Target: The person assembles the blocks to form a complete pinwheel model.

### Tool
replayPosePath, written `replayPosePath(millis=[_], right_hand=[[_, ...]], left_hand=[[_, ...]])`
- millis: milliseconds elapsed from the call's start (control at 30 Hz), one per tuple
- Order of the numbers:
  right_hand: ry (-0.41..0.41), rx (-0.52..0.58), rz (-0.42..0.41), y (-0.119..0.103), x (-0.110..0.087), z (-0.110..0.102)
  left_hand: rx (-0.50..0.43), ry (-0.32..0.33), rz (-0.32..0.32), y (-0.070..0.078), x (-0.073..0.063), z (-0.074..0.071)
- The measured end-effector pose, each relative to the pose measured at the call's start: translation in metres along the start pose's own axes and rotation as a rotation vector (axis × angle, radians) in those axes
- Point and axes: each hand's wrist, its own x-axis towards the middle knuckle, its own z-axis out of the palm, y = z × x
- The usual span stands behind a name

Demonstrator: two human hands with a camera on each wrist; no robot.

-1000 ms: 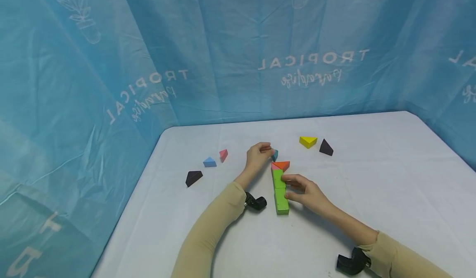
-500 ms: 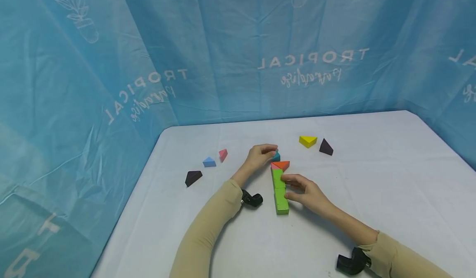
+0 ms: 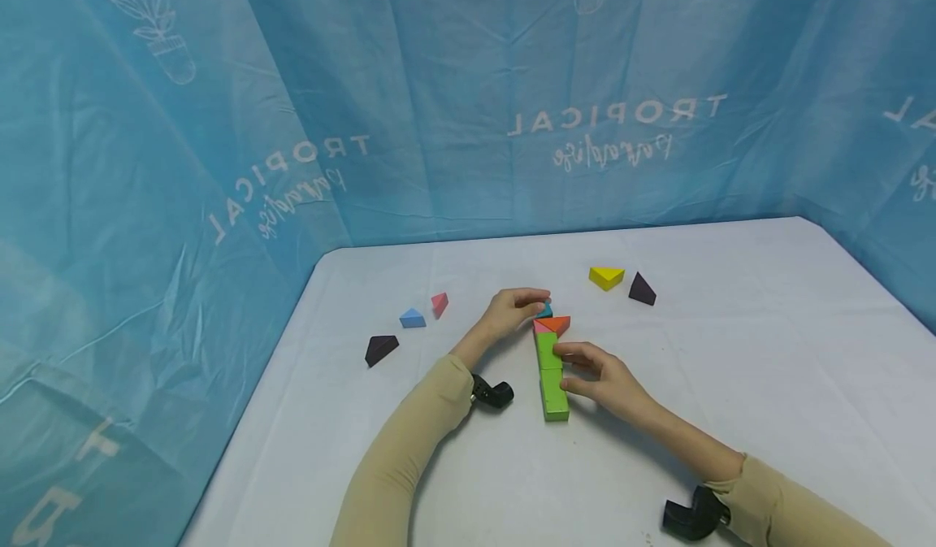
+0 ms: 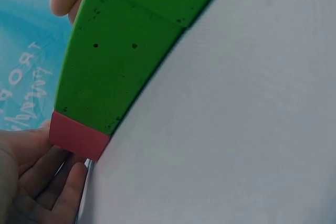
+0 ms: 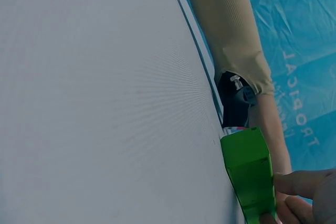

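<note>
In the head view, two green blocks (image 3: 553,397) lie end to end in a row on the white table. A small pink triangular block (image 3: 539,327) and an orange triangular block (image 3: 560,324) sit against their far end. Just beyond these, my left hand (image 3: 507,311) pinches a teal triangular block (image 3: 545,311), partly hidden by the fingers. My right hand (image 3: 605,376) rests its fingertips along the right side of the green blocks, near where they meet. The left wrist view shows the pink block (image 4: 79,136) flush with the green end, left fingers beside it.
Left of the row lie a dark block (image 3: 381,349), a light blue triangle (image 3: 413,318) and another pink triangle (image 3: 439,305). A yellow triangle (image 3: 606,278) and a second dark block (image 3: 642,289) lie at back right. A blue printed curtain (image 3: 468,124) surrounds the table.
My left hand has shifted slightly right and nearer with the teal block, bringing it close to the orange and pink blocks. The right hand and green blocks have stayed put.
</note>
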Motion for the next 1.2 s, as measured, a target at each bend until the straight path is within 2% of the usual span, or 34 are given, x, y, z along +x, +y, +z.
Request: replayPosePath(millis=[233, 300, 467, 533, 900, 1000, 1200], right_hand=[[-0.001, 0.001, 0.001, 0.0, 0.0, 0.0], [0.0, 0.001, 0.003, 0.0, 0.0, 0.0], [0.003, 0.003, 0.004, 0.0, 0.0, 0.0], [0.003, 0.001, 0.006, 0.0, 0.0, 0.001], [0.006, -0.006, 0.002, -0.001, 0.0, 0.0], [0.006, -0.01, 0.001, -0.001, 0.0, 0.0], [-0.001, -0.004, -0.005, 0.0, 0.0, 0.0]], left_hand=[[0.0, -0.023, 0.014, -0.001, 0.0, 0.001], [-0.006, -0.036, 0.018, 0.006, -0.003, -0.001], [0.012, -0.05, 0.031, 0.007, -0.003, -0.001], [0.017, -0.043, 0.039, 0.0, 0.0, 0.0], [0.002, -0.05, 0.039, 0.001, 0.0, 0.0], [-0.018, -0.03, 0.034, 0.003, 0.0, -0.002], [-0.082, 0.085, 0.076, 0.012, -0.007, -0.012]])
